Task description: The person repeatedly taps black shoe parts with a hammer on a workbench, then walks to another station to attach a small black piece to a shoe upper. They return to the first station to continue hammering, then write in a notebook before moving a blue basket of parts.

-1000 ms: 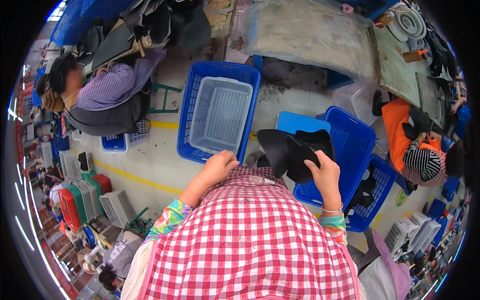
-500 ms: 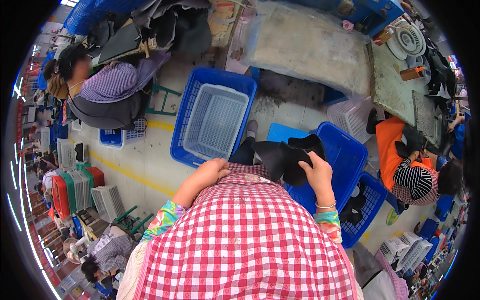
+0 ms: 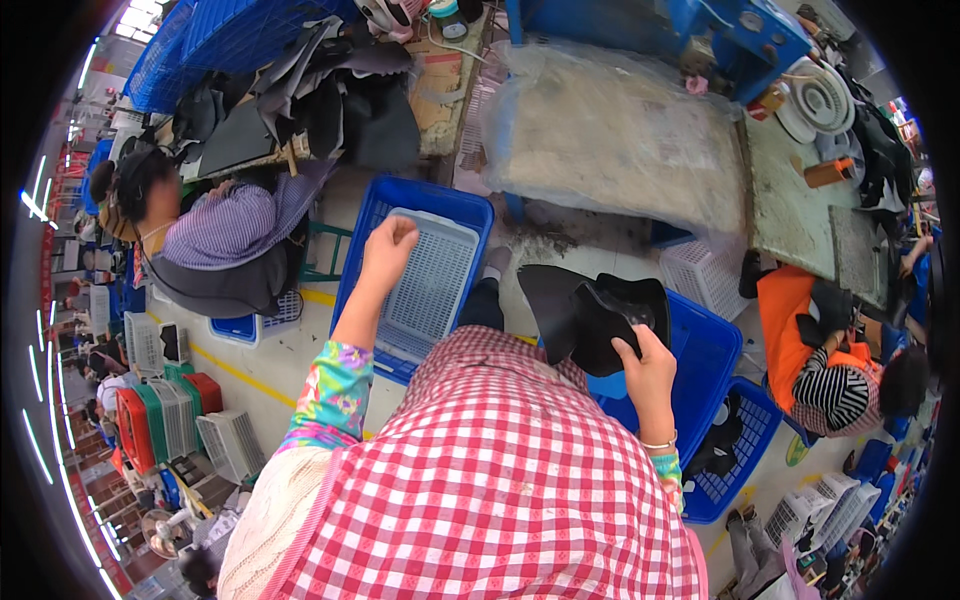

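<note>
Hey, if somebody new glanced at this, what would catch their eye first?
Probably the red-and-white checked apron filling the lower middle, with black sheets in the right grip just above it. Then the white basket inside a blue tub, left of centre, with the left grip raised in front of it. Far right, bright orange cloth stands out beside a co-worker.

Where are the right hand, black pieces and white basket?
Right hand (image 3: 653, 378): head view, back of hand.
Black pieces (image 3: 597, 325): head view, near their middle.
White basket (image 3: 430, 282): head view, bare bottom.
</note>
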Motion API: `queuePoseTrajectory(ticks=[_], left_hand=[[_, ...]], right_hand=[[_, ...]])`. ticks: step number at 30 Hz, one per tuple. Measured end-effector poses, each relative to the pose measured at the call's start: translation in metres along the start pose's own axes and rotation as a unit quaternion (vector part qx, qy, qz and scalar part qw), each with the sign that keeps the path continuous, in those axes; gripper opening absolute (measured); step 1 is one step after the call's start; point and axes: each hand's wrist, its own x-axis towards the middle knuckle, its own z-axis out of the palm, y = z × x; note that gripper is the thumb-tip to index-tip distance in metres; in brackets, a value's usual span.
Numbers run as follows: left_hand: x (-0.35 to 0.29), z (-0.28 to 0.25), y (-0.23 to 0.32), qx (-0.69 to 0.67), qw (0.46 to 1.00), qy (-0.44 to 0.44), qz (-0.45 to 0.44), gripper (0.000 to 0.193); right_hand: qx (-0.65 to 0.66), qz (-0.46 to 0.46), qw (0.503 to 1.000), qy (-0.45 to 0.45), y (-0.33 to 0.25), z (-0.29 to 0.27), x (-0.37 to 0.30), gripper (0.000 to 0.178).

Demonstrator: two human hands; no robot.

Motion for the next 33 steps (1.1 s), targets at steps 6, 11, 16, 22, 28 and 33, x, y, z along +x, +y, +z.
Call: queuePoseTrajectory(ticks=[6, 11, 16, 22, 28, 33], left_hand=[[0.205, 0.023, 0.012, 0.194, 0.946, 0.191, 0.178, 0.061], [0.32, 0.025, 0.024, 0.264, 0.914, 0.216, 0.218, 0.08], [0.34, 0.015, -0.004, 0.305, 0.924, 0.204, 0.11, 0.085], [0.382, -0.006, -0.032, 0.263, 0.904, 0.245, 0.23, 0.074], [0.41, -0.057, -0.023, 0.092, 0.94, 0.193, 0.266, 0.073], [0.411, -0.069, -0.02, 0.103, 0.952, 0.157, 0.243, 0.079]], right_hand=[[0.051, -0.001, 0.996, -0.068, -0.055, 0.06, 0.114, 0.02], [0.013, -0.047, 0.989, -0.137, -0.119, 0.125, 0.237, 0.024], [-0.012, -0.137, 0.978, -0.154, -0.174, 0.171, 0.349, 0.029], [-0.077, -0.182, 0.938, -0.285, -0.199, 0.241, 0.439, 0.023], [0.006, -0.112, 0.942, -0.317, -0.189, 0.363, 0.512, 0.031], [-0.031, -0.071, 0.886, -0.457, -0.193, 0.462, 0.559, 0.05]])
